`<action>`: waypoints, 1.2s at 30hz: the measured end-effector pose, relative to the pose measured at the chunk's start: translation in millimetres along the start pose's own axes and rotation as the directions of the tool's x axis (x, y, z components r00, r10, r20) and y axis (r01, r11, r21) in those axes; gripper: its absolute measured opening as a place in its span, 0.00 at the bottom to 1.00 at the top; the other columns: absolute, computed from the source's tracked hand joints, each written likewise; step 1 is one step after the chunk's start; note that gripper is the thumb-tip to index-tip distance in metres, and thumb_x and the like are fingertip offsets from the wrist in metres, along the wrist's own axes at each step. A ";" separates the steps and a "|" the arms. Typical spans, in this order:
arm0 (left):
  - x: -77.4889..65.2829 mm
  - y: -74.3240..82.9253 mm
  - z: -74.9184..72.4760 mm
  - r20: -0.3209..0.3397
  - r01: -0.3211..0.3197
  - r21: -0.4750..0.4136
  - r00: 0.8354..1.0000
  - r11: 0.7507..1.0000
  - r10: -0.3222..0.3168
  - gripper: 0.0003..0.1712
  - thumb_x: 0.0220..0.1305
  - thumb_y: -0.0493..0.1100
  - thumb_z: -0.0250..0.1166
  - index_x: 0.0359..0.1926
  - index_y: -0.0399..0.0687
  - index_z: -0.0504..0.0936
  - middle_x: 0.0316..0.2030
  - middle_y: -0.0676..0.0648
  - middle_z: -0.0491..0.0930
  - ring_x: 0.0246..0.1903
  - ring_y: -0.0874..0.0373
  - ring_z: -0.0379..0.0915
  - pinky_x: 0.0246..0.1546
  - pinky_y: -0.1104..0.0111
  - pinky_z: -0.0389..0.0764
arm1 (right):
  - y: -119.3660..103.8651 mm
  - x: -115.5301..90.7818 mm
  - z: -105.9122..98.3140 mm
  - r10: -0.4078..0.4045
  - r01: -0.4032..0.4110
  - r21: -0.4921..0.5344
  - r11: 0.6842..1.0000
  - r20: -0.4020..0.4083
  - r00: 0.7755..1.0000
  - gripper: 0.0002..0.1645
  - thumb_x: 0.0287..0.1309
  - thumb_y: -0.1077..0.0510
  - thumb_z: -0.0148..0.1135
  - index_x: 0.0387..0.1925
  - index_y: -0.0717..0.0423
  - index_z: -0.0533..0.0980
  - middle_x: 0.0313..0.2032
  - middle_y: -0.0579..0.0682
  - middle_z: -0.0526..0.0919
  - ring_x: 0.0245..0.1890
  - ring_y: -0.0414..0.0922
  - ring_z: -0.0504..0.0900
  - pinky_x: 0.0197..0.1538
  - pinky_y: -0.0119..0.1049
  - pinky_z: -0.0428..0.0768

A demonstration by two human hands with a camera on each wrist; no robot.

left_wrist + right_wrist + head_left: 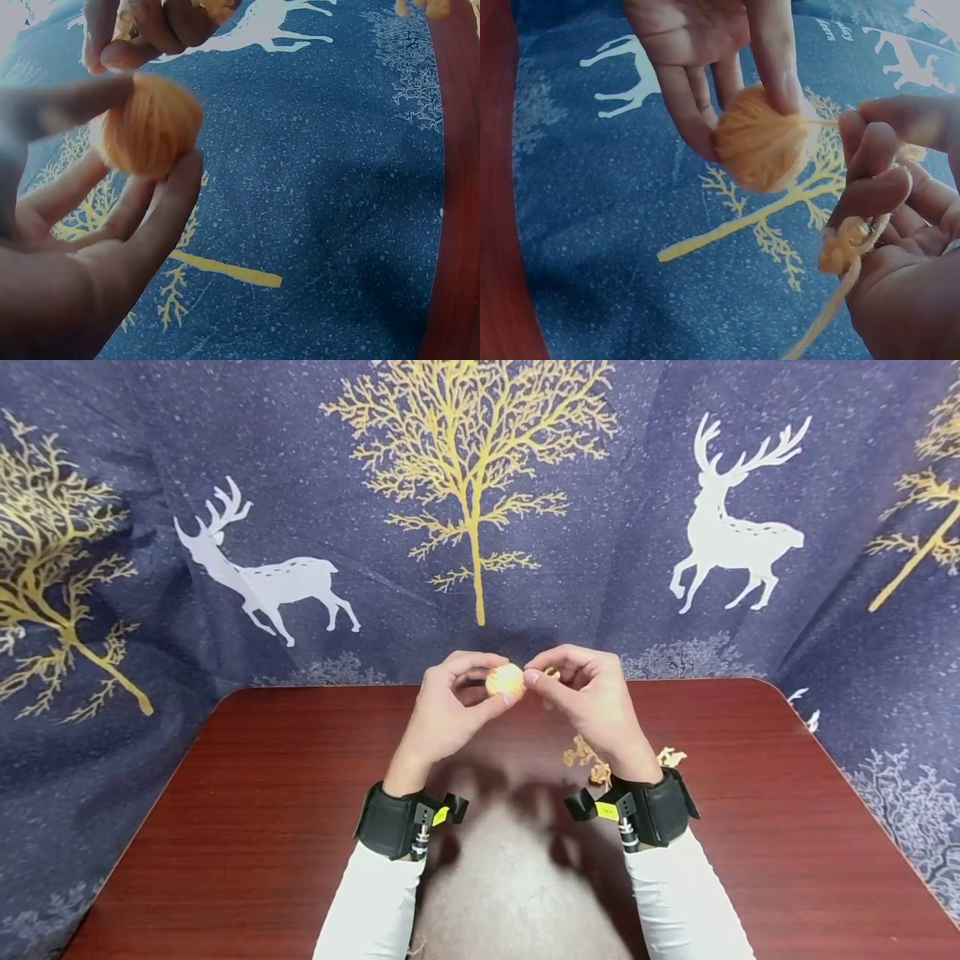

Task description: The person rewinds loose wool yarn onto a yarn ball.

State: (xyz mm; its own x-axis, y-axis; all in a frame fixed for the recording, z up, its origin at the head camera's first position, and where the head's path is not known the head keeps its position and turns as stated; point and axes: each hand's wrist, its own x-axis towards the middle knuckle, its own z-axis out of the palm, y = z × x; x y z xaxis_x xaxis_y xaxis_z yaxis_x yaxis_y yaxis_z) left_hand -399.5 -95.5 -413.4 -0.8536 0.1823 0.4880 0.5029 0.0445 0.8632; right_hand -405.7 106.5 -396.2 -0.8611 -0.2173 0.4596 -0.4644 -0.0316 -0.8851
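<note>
A small ball of orange-yellow yarn point(505, 680) is held up by my left hand point(448, 702), thumb on one side and fingers on the other. In the right wrist view, a short taut strand runs from the yarn ball point(761, 142) to the fingertips of my right hand point(907, 195). That hand pinches the strand between thumb and forefinger. A tangled clump of the yarn point(844, 244) hangs under its curled fingers, with a tail trailing downward. Seen from the left wrist, the wound strands on the ball point(154, 127) show clearly.
Loose tangled yarn point(581, 756) lies beneath the right forearm, and another bit point(670, 757) shows beyond the wrist. The red-brown table point(285, 793) ends at a dark blue cloth point(405, 602) printed with deer and trees. Each wrist wears a black band point(656, 806).
</note>
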 end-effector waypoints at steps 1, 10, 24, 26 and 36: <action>-0.7 0.2 -0.3 0.031 0.007 0.009 0.999 1.000 -0.008 0.22 0.55 0.29 0.75 0.52 0.35 0.84 0.48 0.41 0.78 0.47 0.51 0.82 0.50 0.62 0.85 | -0.3 0.1 -0.5 0.001 -0.001 0.015 1.000 -0.010 1.000 0.06 0.59 0.67 0.71 0.37 0.66 0.84 0.21 0.55 0.80 0.18 0.46 0.74 0.20 0.31 0.73; -3.3 5.3 -2.6 0.279 0.026 0.043 0.959 0.999 -0.037 0.22 0.57 0.33 0.75 0.53 0.39 0.83 0.46 0.46 0.85 0.45 0.54 0.84 0.52 0.62 0.84 | -1.2 0.9 -2.1 -0.012 0.013 0.091 0.996 -0.004 1.000 0.06 0.58 0.70 0.70 0.37 0.71 0.82 0.23 0.55 0.83 0.19 0.43 0.76 0.24 0.30 0.78; -4.4 10.6 -4.9 0.336 0.080 -0.296 0.941 0.952 0.025 0.38 0.52 0.20 0.71 0.65 0.30 0.69 0.49 0.38 0.80 0.49 0.51 0.80 0.52 0.56 0.84 | 9.6 1.6 -0.3 0.032 -0.035 0.188 0.981 0.016 0.999 0.05 0.60 0.71 0.68 0.38 0.69 0.83 0.21 0.51 0.80 0.20 0.39 0.74 0.23 0.26 0.75; -4.1 9.8 -5.0 0.326 0.058 -0.336 0.944 0.940 0.058 0.38 0.53 0.21 0.71 0.66 0.29 0.69 0.50 0.39 0.80 0.50 0.51 0.80 0.53 0.56 0.84 | 13.0 2.4 0.5 0.039 -0.042 0.179 0.983 0.019 0.999 0.04 0.60 0.71 0.68 0.38 0.69 0.83 0.22 0.50 0.80 0.21 0.39 0.74 0.23 0.26 0.73; -2.7 7.6 -5.7 0.096 -0.031 -0.450 0.992 0.892 0.083 0.25 0.58 0.24 0.69 0.58 0.27 0.78 0.52 0.42 0.81 0.50 0.52 0.79 0.51 0.65 0.82 | 21.6 4.1 5.8 0.045 -0.043 -0.027 0.999 0.079 0.996 0.07 0.58 0.71 0.69 0.40 0.70 0.82 0.27 0.50 0.86 0.21 0.37 0.75 0.23 0.27 0.73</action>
State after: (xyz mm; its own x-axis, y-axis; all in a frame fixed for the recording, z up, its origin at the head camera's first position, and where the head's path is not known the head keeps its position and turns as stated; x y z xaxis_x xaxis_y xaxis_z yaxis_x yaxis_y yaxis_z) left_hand -394.2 -101.3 -407.4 -0.7922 0.2786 0.5430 0.4142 -0.4081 0.8136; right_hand -418.1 99.3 -413.9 -0.8623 -0.2949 0.4116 -0.4320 0.0043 -0.9019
